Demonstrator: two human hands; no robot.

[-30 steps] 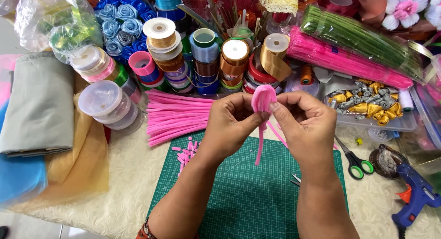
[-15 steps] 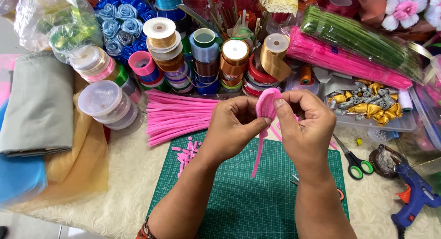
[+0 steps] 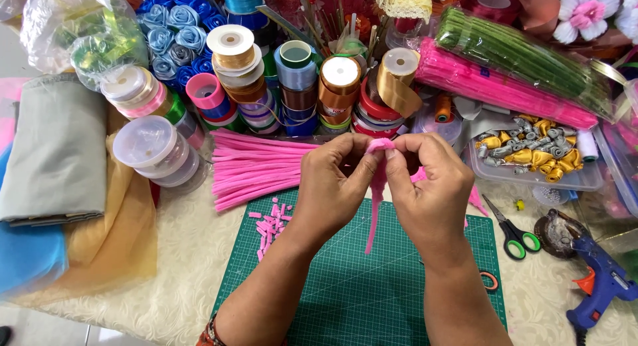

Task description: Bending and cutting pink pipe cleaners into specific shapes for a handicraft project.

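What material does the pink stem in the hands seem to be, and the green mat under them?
The pink stem, pinched by the left hand and right hand, looks like a fuzzy pipe cleaner, probably wire inside: soft nap, holds its bend. The green mat seems matte rubbery plastic, with a printed grid.

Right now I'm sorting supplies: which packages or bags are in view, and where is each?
Clear bag: far left, crumpled, green ribbon inside.
Pink stem pack: far right, long clear sleeve.
Green stem pack: behind the pink one, long clear sleeve.
Clear tray: right, shallow, holds gold and silver bows.
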